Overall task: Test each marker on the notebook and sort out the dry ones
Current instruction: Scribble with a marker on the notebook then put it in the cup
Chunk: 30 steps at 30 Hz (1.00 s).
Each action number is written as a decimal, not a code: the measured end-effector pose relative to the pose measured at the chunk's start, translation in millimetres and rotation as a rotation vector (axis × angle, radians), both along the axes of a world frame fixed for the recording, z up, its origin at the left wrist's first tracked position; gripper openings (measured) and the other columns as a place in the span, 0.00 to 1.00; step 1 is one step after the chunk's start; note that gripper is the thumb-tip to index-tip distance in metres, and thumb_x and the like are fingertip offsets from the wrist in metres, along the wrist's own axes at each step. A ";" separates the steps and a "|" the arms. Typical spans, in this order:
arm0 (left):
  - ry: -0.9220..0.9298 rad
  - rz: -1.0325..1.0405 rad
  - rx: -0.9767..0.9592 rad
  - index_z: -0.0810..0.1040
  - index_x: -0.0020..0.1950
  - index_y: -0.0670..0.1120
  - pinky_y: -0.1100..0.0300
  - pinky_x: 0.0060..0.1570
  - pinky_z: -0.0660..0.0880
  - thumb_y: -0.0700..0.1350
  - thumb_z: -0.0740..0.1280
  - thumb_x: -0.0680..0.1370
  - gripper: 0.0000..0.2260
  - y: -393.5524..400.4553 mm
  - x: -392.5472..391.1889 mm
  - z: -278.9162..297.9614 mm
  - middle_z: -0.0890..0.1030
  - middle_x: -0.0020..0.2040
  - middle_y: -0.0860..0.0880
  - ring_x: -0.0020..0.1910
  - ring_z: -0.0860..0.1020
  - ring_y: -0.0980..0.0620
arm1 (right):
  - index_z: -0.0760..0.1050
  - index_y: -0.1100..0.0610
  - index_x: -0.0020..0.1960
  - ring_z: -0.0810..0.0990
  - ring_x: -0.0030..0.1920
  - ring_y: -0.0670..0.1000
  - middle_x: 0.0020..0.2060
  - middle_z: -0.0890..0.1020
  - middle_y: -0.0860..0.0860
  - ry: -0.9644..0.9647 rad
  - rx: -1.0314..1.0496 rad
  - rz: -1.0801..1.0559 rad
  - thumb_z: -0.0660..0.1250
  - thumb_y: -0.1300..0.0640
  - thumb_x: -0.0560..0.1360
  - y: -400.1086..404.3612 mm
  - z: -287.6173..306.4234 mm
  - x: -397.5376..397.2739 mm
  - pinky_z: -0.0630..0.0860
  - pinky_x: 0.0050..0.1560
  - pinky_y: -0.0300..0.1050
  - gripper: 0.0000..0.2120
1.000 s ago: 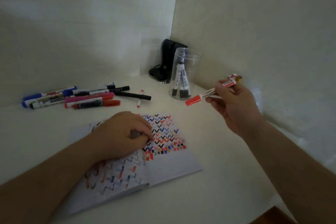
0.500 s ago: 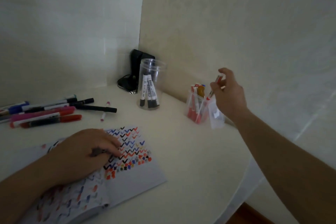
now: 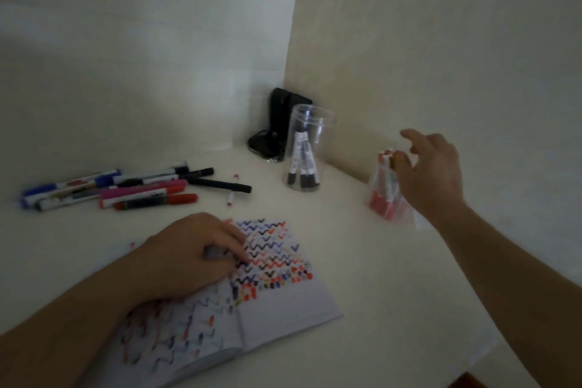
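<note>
The open notebook (image 3: 283,309) lies on the white table, its pages covered in coloured zigzag test marks. My left hand (image 3: 192,257) rests on it with fingers curled, pressing the page down. My right hand (image 3: 433,173) hovers with fingers spread over a small clear container (image 3: 406,214) near the right wall. Several red markers (image 3: 382,198) stand in that container, and my thumb is just at their tops. A tall clear jar (image 3: 311,123) in the corner holds two black-capped markers (image 3: 302,164).
Several loose markers (image 3: 110,190) in blue, black, pink and red lie in a pile at the left, with a thin pink-tipped pen (image 3: 232,190) beside them. A black device with a cable (image 3: 280,123) stands in the corner. The table's curved edge (image 3: 491,353) runs at lower right.
My right hand carried a red marker from above the notebook to the small container at the right and no longer holds it. My left hand stayed on the notebook.
</note>
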<state>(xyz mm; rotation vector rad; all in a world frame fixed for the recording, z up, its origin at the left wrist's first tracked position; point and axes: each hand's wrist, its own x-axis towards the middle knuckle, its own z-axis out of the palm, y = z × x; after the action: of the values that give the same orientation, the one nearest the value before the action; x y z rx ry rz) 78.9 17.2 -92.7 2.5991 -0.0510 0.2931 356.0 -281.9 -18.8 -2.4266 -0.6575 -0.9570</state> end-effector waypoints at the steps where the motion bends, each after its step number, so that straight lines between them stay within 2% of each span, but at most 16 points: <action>1: 0.017 0.007 0.026 0.84 0.53 0.70 0.62 0.66 0.67 0.57 0.70 0.75 0.10 2.7 -0.6 1.5 0.76 0.58 0.72 0.61 0.71 0.69 | 0.79 0.52 0.66 0.79 0.49 0.60 0.49 0.81 0.56 -0.042 0.044 0.102 0.68 0.57 0.77 14.2 -0.4 -15.1 0.74 0.57 0.53 0.17; 3: 0.065 0.033 0.039 0.83 0.53 0.72 0.60 0.65 0.66 0.57 0.69 0.77 0.09 9.4 -1.9 2.9 0.74 0.60 0.71 0.62 0.67 0.66 | 0.81 0.50 0.63 0.76 0.43 0.49 0.45 0.80 0.47 0.053 0.073 0.300 0.69 0.59 0.78 49.7 -1.4 -54.3 0.74 0.52 0.46 0.15; 6: 0.126 0.076 -0.026 0.83 0.54 0.71 0.60 0.63 0.68 0.57 0.69 0.78 0.08 17.7 -5.5 5.0 0.71 0.59 0.67 0.61 0.66 0.65 | 0.81 0.47 0.64 0.77 0.42 0.43 0.47 0.80 0.41 0.315 -0.016 0.493 0.69 0.52 0.80 111.8 -18.0 -88.6 0.77 0.50 0.45 0.13; 10: 0.160 0.077 -0.105 0.84 0.54 0.69 0.61 0.59 0.73 0.57 0.70 0.78 0.08 18.3 -5.8 6.6 0.72 0.57 0.67 0.57 0.73 0.66 | 0.78 0.45 0.69 0.79 0.55 0.45 0.60 0.79 0.43 0.534 -0.134 0.540 0.68 0.42 0.80 181.2 -47.6 -93.8 0.77 0.61 0.47 0.18; 12: 0.164 0.093 -0.098 0.84 0.53 0.69 0.62 0.59 0.74 0.57 0.70 0.78 0.08 17.8 -3.3 6.0 0.72 0.57 0.67 0.56 0.73 0.66 | 0.77 0.44 0.69 0.78 0.58 0.48 0.62 0.80 0.46 0.599 -0.154 0.505 0.68 0.41 0.80 203.2 -54.8 -89.7 0.76 0.59 0.47 0.19; 14: 0.146 0.098 -0.078 0.84 0.53 0.69 0.62 0.57 0.73 0.58 0.70 0.78 0.07 16.9 -2.5 5.3 0.72 0.57 0.67 0.56 0.73 0.66 | 0.77 0.45 0.67 0.79 0.56 0.49 0.59 0.82 0.47 0.645 -0.157 0.482 0.69 0.41 0.79 215.9 -60.7 -85.1 0.74 0.54 0.45 0.18; 16: 0.133 0.108 -0.087 0.84 0.53 0.69 0.62 0.56 0.74 0.58 0.70 0.77 0.07 16.7 -3.3 5.5 0.73 0.56 0.66 0.54 0.73 0.67 | 0.79 0.46 0.63 0.80 0.53 0.48 0.55 0.83 0.46 0.653 -0.152 0.463 0.71 0.45 0.78 219.9 -63.7 -83.9 0.73 0.50 0.44 0.15; 19: 0.087 0.150 -0.124 0.85 0.53 0.65 0.61 0.55 0.76 0.56 0.71 0.77 0.07 17.0 -4.6 6.0 0.77 0.55 0.65 0.53 0.76 0.66 | 0.81 0.47 0.49 0.82 0.48 0.46 0.46 0.83 0.44 0.629 -0.091 0.438 0.75 0.49 0.76 208.5 -56.6 -88.2 0.75 0.45 0.40 0.05; 20: 0.043 0.174 -0.138 0.86 0.53 0.63 0.62 0.54 0.77 0.56 0.70 0.78 0.06 17.3 -4.6 6.2 0.80 0.53 0.65 0.51 0.77 0.66 | 0.81 0.47 0.45 0.82 0.44 0.46 0.42 0.83 0.45 0.634 -0.022 0.443 0.76 0.49 0.75 199.2 -51.4 -91.4 0.76 0.41 0.38 0.05; 22: -0.036 0.245 -0.179 0.86 0.56 0.60 0.71 0.48 0.75 0.56 0.68 0.80 0.08 16.1 -3.8 8.8 0.82 0.49 0.65 0.49 0.78 0.68 | 0.82 0.51 0.40 0.80 0.37 0.46 0.36 0.83 0.48 0.711 0.171 0.484 0.78 0.51 0.73 175.0 -41.6 -98.8 0.76 0.35 0.36 0.07; 24: -0.070 0.309 -0.274 0.81 0.64 0.61 0.75 0.46 0.73 0.58 0.64 0.82 0.12 11.5 -3.3 12.6 0.80 0.49 0.67 0.49 0.76 0.73 | 0.83 0.53 0.39 0.80 0.38 0.51 0.39 0.86 0.54 0.910 0.330 0.615 0.80 0.53 0.71 151.3 -34.3 -111.8 0.78 0.40 0.45 0.07; 25: -0.083 0.314 -0.361 0.78 0.67 0.61 0.73 0.50 0.74 0.60 0.62 0.83 0.14 8.3 -2.7 14.0 0.80 0.51 0.66 0.50 0.77 0.73 | 0.83 0.53 0.39 0.80 0.39 0.54 0.42 0.87 0.57 1.006 0.353 0.700 0.80 0.54 0.70 142.5 -32.9 -119.2 0.78 0.43 0.50 0.07; 27: -0.107 0.278 -0.526 0.76 0.68 0.60 0.64 0.57 0.77 0.60 0.61 0.83 0.15 -0.5 -2.4 16.0 0.82 0.55 0.63 0.53 0.79 0.68 | 0.82 0.56 0.42 0.82 0.40 0.53 0.44 0.88 0.59 1.123 0.318 0.861 0.79 0.54 0.69 132.2 -35.8 -136.8 0.77 0.43 0.46 0.08; 29: -0.145 0.235 -0.535 0.79 0.62 0.57 0.65 0.53 0.76 0.56 0.61 0.84 0.11 -11.9 -2.9 16.8 0.83 0.53 0.60 0.53 0.80 0.64 | 0.82 0.60 0.46 0.85 0.40 0.48 0.43 0.88 0.55 1.120 0.258 0.938 0.77 0.57 0.72 128.1 -43.0 -152.5 0.79 0.42 0.39 0.08; 30: -0.169 0.225 -0.511 0.80 0.59 0.55 0.65 0.51 0.76 0.54 0.60 0.85 0.10 -17.3 -3.8 16.6 0.83 0.51 0.58 0.51 0.80 0.63 | 0.83 0.59 0.48 0.86 0.41 0.48 0.43 0.88 0.53 1.087 0.239 0.949 0.76 0.58 0.74 127.5 -45.6 -158.7 0.80 0.44 0.38 0.06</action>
<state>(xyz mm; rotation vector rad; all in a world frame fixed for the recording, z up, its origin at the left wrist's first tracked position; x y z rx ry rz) 75.1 0.0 -76.1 2.0686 0.2291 0.5302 197.3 -154.4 -64.4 -1.6676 -0.9773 0.5949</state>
